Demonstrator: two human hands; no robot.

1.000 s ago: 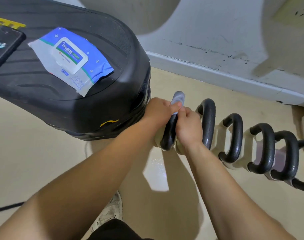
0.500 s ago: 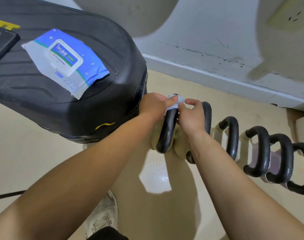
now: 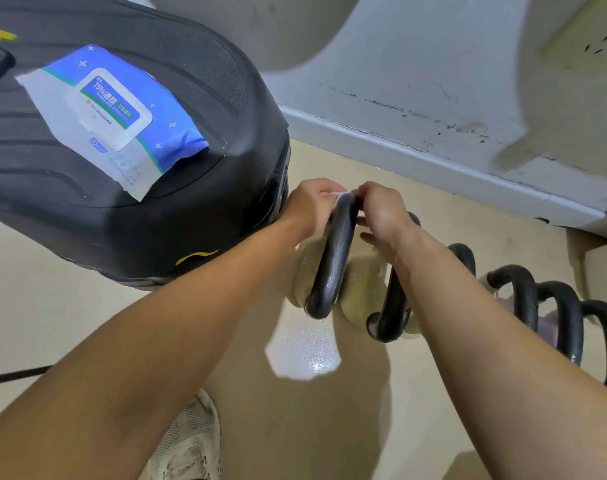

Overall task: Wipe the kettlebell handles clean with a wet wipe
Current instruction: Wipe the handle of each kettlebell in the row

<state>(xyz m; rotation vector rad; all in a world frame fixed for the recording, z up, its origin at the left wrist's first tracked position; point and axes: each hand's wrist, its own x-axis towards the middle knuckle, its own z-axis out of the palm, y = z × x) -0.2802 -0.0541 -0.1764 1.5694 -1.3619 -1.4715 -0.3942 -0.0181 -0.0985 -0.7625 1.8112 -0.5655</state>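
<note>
A row of kettlebells stands on the beige floor, each with a black handle. The nearest one has a cream body (image 3: 304, 271) and a black handle (image 3: 331, 261). At the far top of that handle my left hand (image 3: 310, 204) and my right hand (image 3: 381, 211) meet from either side and pinch a small white wet wipe (image 3: 342, 194) against the metal. Only a sliver of the wipe shows between my fingers. The second kettlebell handle (image 3: 392, 313) lies partly under my right forearm.
A big black machine housing (image 3: 191, 209) rises at the left, close to my left hand, with a blue pack of wet wipes (image 3: 111, 116) lying on top. More kettlebell handles (image 3: 523, 292) run to the right. A white skirting board (image 3: 433, 168) lines the wall. My shoe (image 3: 188, 445) is below.
Both hands with the wipe have slid up the handle from its middle to its far top. The lower, near part of the handle is now bare.
</note>
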